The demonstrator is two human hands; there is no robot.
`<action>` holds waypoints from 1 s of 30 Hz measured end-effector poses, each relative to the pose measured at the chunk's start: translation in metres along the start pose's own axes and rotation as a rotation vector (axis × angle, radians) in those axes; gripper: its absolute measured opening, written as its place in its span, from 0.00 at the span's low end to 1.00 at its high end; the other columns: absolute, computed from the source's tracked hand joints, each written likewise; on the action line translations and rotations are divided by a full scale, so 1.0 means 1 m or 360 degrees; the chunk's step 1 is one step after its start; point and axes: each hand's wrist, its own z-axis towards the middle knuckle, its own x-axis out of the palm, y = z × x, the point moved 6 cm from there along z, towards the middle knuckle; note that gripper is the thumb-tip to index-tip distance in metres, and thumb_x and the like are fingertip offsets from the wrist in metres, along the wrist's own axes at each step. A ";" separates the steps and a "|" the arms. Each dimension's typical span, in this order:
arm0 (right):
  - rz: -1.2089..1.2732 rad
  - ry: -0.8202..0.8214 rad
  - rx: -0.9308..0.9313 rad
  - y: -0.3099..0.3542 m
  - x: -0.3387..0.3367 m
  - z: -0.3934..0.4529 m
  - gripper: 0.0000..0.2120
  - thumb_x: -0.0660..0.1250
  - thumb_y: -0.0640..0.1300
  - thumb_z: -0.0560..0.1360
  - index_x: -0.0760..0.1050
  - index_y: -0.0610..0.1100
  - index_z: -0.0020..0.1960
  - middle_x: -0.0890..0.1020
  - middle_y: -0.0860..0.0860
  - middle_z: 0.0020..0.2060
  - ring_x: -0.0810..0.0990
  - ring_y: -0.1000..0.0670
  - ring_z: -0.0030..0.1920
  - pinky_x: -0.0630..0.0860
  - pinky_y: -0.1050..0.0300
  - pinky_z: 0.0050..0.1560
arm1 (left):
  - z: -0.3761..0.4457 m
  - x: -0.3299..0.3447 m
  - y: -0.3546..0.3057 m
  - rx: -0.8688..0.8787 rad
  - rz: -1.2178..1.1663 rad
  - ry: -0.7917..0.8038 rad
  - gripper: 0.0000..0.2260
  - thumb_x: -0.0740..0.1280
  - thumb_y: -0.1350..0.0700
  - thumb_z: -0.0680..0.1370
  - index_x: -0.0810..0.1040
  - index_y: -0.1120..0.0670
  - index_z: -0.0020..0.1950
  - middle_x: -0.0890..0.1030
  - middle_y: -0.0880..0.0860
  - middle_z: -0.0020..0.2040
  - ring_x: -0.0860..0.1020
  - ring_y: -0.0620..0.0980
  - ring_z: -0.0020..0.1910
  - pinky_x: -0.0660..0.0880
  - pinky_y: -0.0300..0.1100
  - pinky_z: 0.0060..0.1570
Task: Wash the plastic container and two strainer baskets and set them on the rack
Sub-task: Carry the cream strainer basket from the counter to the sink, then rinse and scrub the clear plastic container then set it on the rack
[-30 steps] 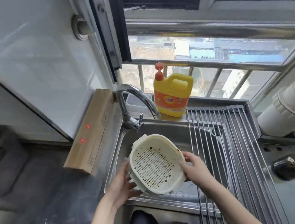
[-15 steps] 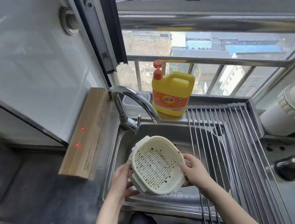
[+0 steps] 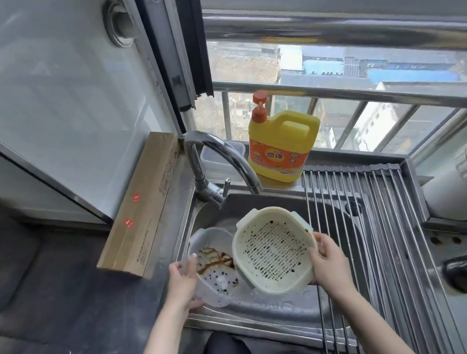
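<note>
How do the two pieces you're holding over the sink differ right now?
The cream perforated strainer basket is opaque, while the translucent perforated plastic basket is see-through. The cream one, in the right hand, carries scattered dark specks; the translucent one, in the left hand, holds brown sauce streaks. The cream one sits higher, overlapping the other's edge. Both are dirty, perforated, and held over the steel sink.
</note>
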 end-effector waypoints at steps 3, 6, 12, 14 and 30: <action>0.0020 -0.0099 0.0096 -0.013 -0.017 0.008 0.15 0.60 0.36 0.78 0.72 0.46 0.63 0.81 0.50 0.50 0.82 0.48 0.46 0.82 0.39 0.43 | 0.007 -0.016 0.008 0.0008 -0.0056 0.0060 0.16 0.58 0.43 0.79 0.66 0.51 0.62 0.77 0.57 0.60 0.79 0.58 0.53 0.80 0.52 0.38; 0.0094 -0.0078 0.0162 -0.024 -0.026 0.012 0.15 0.62 0.36 0.77 0.72 0.46 0.63 0.82 0.48 0.54 0.83 0.46 0.47 0.82 0.41 0.38 | 0.005 -0.021 0.010 0.0075 -0.0109 0.0119 0.14 0.60 0.47 0.80 0.67 0.52 0.62 0.79 0.57 0.59 0.81 0.56 0.51 0.80 0.52 0.38; 0.0408 -0.0037 0.0271 -0.027 -0.028 0.001 0.11 0.61 0.36 0.79 0.72 0.46 0.59 0.82 0.49 0.48 0.82 0.47 0.47 0.81 0.53 0.29 | 0.000 -0.024 0.011 0.0093 -0.0266 0.0117 0.15 0.57 0.48 0.81 0.67 0.56 0.63 0.79 0.58 0.56 0.80 0.58 0.50 0.79 0.56 0.43; 0.0420 -0.0005 0.0259 -0.024 -0.030 -0.002 0.11 0.61 0.36 0.79 0.72 0.45 0.59 0.82 0.49 0.48 0.82 0.47 0.48 0.81 0.53 0.28 | 0.000 -0.027 0.012 0.0083 -0.0267 0.0129 0.14 0.56 0.48 0.81 0.68 0.56 0.62 0.79 0.59 0.58 0.80 0.58 0.52 0.79 0.56 0.44; 0.0496 -0.0076 0.0143 -0.028 -0.085 -0.017 0.15 0.62 0.36 0.78 0.71 0.44 0.65 0.81 0.44 0.54 0.82 0.47 0.50 0.83 0.46 0.36 | -0.009 -0.021 -0.014 0.0468 0.0132 0.0056 0.43 0.75 0.39 0.60 0.67 0.57 0.70 0.76 0.57 0.62 0.78 0.56 0.56 0.81 0.53 0.46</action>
